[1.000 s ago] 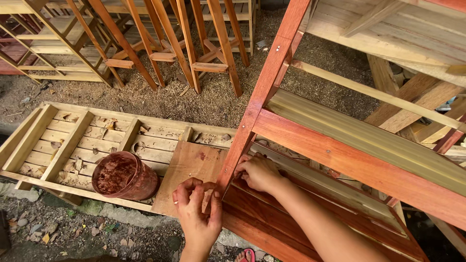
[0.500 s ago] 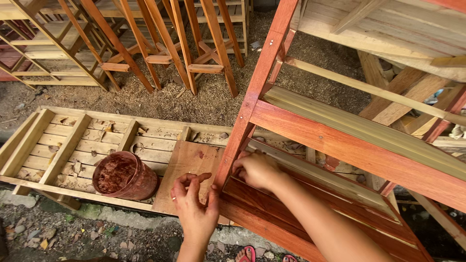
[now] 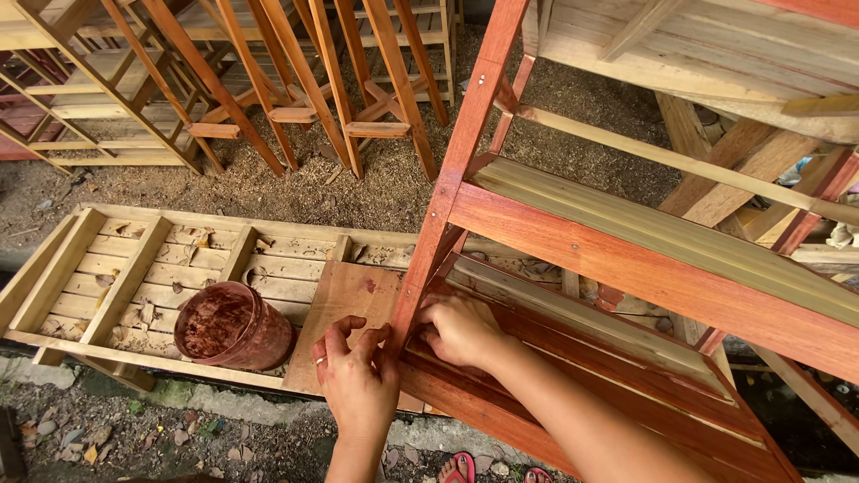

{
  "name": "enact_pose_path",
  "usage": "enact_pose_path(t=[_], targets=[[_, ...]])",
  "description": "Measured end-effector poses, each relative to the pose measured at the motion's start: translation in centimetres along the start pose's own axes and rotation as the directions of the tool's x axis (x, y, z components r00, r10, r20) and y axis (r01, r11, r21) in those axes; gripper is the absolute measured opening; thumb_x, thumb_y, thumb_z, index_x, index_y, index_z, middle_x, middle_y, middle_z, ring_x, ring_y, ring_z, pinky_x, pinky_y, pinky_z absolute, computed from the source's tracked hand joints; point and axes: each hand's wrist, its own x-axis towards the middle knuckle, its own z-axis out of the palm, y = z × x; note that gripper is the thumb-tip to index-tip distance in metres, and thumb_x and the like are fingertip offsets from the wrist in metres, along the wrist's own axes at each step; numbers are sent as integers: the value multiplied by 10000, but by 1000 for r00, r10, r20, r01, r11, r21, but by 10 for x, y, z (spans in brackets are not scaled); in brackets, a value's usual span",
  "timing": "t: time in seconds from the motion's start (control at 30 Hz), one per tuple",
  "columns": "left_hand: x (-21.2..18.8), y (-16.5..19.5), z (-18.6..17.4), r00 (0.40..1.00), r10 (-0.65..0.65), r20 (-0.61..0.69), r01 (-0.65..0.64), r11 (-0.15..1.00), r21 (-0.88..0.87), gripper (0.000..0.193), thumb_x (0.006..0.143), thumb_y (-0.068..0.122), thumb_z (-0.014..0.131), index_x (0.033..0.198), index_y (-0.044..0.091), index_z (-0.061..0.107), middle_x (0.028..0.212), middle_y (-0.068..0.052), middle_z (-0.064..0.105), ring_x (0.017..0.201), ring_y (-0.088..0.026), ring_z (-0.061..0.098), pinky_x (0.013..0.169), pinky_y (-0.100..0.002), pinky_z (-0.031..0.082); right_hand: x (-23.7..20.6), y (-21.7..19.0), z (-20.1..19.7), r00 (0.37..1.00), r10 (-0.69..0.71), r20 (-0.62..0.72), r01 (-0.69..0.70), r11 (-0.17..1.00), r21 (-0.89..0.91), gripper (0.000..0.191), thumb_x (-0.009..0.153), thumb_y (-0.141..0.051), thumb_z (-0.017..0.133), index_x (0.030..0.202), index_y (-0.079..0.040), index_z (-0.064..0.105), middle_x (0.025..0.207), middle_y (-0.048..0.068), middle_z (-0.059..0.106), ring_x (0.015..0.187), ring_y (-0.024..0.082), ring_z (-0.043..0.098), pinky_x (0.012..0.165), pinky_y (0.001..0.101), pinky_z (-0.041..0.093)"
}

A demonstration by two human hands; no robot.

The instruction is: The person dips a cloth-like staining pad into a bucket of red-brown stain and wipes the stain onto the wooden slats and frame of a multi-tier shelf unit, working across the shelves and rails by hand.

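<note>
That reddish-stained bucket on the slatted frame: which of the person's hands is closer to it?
The left hand. It rests on the rack's upright post just right of the bucket, with a bare board between them. The right hand lies farther right, beyond that post, on the rack's lower shelf.

The slanted red post [image 3: 447, 192] was closed in by the left hand [image 3: 358, 380] on one side and the right hand [image 3: 461, 329] on the other. Leftward passage was blocked by the stained bucket [image 3: 233, 326] standing just beside. A bare patch of flat board [image 3: 344, 300] was left open between bucket and post. Access from above was barred by the red shelf rail [image 3: 644, 268].
</note>
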Motion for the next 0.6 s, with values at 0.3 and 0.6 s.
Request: enact_pose_path(t=[0.3, 0.6], targets=[[13, 3, -3, 994, -106, 14, 106, 994, 21, 273, 730, 63, 659, 925, 190, 804, 1184, -47, 632, 1109, -348, 561, 961, -475, 459, -66, 37, -21, 968, -128, 215, 131, 991, 0, 199, 855, -226, 771, 1043, -290, 785, 1324, -90, 609, 1268, 221, 538, 1105, 483, 404], [10, 1, -9, 988, 51, -144, -64, 994, -87, 300, 753, 27, 658, 1022, 123, 750, 1105, -94, 600, 1092, -322, 582, 1024, -487, 416, -61, 38, -10, 990, -61, 127, 54, 997, 53, 91, 821, -256, 793, 911, -261, 777, 1176, -107, 686, 1209, 174, 608, 1096, 466, 466]])
